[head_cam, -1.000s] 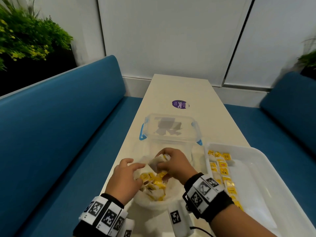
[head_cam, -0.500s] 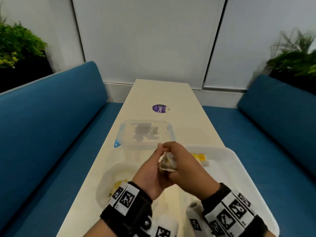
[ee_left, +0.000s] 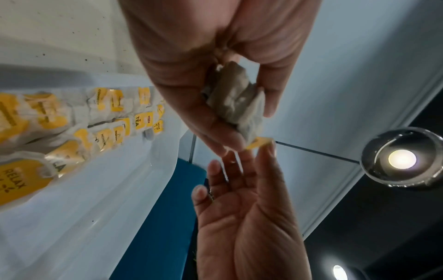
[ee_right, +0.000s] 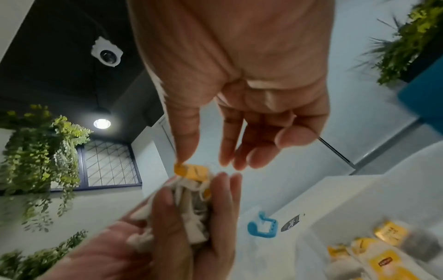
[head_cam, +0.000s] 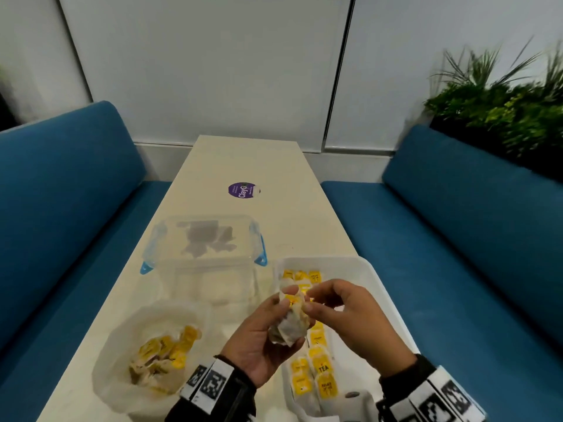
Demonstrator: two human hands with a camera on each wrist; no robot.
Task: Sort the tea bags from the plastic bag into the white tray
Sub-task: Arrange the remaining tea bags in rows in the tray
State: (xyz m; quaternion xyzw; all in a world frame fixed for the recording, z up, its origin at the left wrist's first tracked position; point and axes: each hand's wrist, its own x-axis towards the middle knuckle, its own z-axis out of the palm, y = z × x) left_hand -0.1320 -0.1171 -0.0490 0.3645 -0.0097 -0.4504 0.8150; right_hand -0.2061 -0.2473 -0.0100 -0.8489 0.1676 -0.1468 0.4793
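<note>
Holding a small clump of tea bags (head_cam: 288, 325) above the tray's (head_cam: 374, 287) near edge, the left hand (head_cam: 259, 339) is curling its fingers round them. The right hand (head_cam: 344, 315) is pinching one yellow tag (ee_right: 191, 171) between thumb and forefinger, its other fingers loosely apart. Strings are probably tangling in there; tugging one tag could be dragging several bags loose, dropping them crooked onto the neat rows (head_cam: 316, 370). More are waiting in the bag (head_cam: 152, 354).

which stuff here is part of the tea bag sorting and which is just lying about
Job: tea bags held in left hand, right hand pinching a yellow tag, plastic bag, white tray.
Lying about: clear container, purple sticker, plants.
</note>
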